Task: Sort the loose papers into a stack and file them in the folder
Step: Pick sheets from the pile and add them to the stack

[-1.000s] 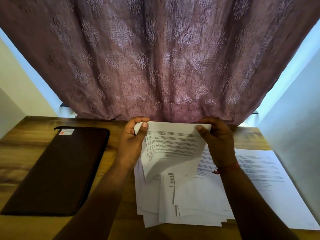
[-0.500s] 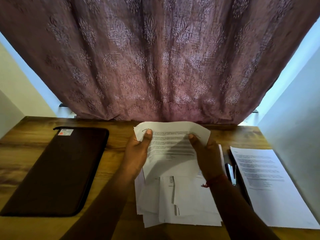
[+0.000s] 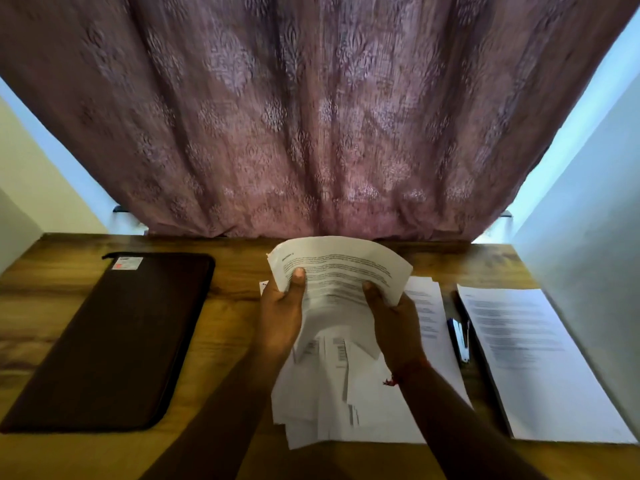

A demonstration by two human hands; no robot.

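Note:
A printed white sheet (image 3: 341, 268) curves upward above the middle of the desk, text facing me. My left hand (image 3: 282, 311) grips its left edge with the thumb on top. My right hand (image 3: 391, 317) grips its right edge. Under both hands lies an untidy pile of loose papers (image 3: 325, 393), fanned at different angles. A dark brown zipped folder (image 3: 114, 337) lies flat and closed on the left. A neater stack of printed sheets (image 3: 540, 362) lies on the right.
A stapler (image 3: 459, 339) lies between the loose pile and the right stack. The wooden desk (image 3: 228, 317) ends at a mauve curtain (image 3: 311, 116) behind. Walls close in on both sides; the right wall (image 3: 595, 220) runs beside the right stack.
Both hands have slid down the sheet's sides, and it now bows upward more. My right arm has moved left, uncovering the stapler and the right stack.

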